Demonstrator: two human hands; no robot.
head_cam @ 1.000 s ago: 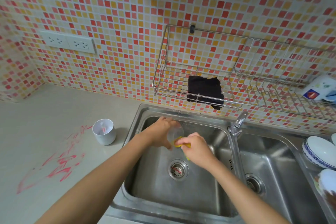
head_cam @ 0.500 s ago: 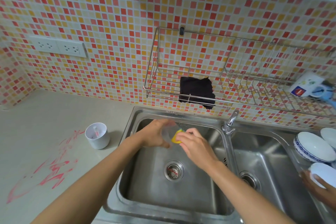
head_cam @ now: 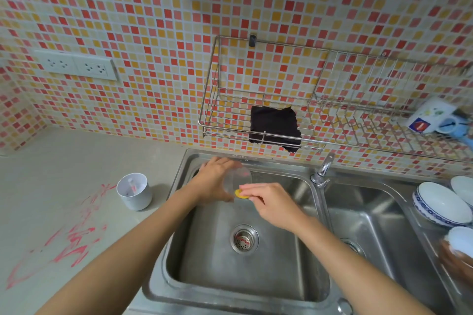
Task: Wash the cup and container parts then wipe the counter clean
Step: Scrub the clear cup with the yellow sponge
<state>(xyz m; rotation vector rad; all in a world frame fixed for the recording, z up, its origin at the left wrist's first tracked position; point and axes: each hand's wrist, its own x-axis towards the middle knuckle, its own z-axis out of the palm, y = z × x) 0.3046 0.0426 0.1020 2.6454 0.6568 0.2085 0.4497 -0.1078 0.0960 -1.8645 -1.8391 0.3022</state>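
Observation:
Over the left basin of the steel sink (head_cam: 176,271), my left hand (head_cam: 213,180) grips a clear plastic container part (head_cam: 238,178). My right hand (head_cam: 268,202) presses a yellow sponge (head_cam: 240,194) against that part's lower edge; most of the sponge is hidden under my fingers. A white cup (head_cam: 134,194) with something small and pink inside stands upright on the counter, left of the sink. Red smears (head_cam: 74,243) streak the grey counter (head_cam: 64,161) in front of the cup.
The faucet (head_cam: 322,170) rises between the two basins. A wire rack (head_cam: 258,110) on the tiled wall holds a black cloth (head_cam: 275,128) and a mug (head_cam: 427,116). White bowls (head_cam: 442,202) lie at the right, where another person's hand (head_cam: 455,261) holds a bowl.
The view has shifted slightly. My right hand has slid the sponge lower along the clear part, and my left hand has kept hold of it over the basin.

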